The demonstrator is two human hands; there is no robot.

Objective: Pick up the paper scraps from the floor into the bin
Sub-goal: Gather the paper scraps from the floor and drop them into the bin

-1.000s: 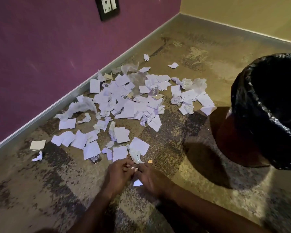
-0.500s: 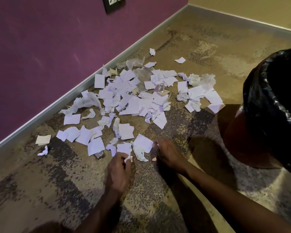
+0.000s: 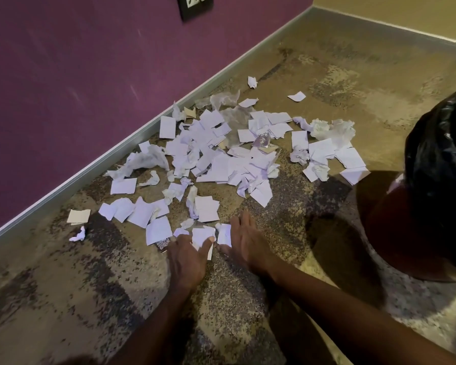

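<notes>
Near the front edge of the litter, the left hand (image 3: 186, 255) and the right hand (image 3: 244, 239) are lying low over the mottled floor (image 3: 63, 299), thumbs almost meeting. Half a second earlier they were well apart, the left pinching a small scrap; now both are closing on the same few white pieces (image 3: 204, 237). The left fingers are lying nearly straight on one piece, its thumb over the paper's lower edge; the right fingers are extended and relaxed beside another, gripping nothing. Most of the paper scraps (image 3: 221, 159) are lying spread across the floor between the hands and the purple wall (image 3: 77, 75), a few crumpled. The bin (image 3: 437, 185), lined with a black bag, is standing at the right, apart from the pile.
</notes>
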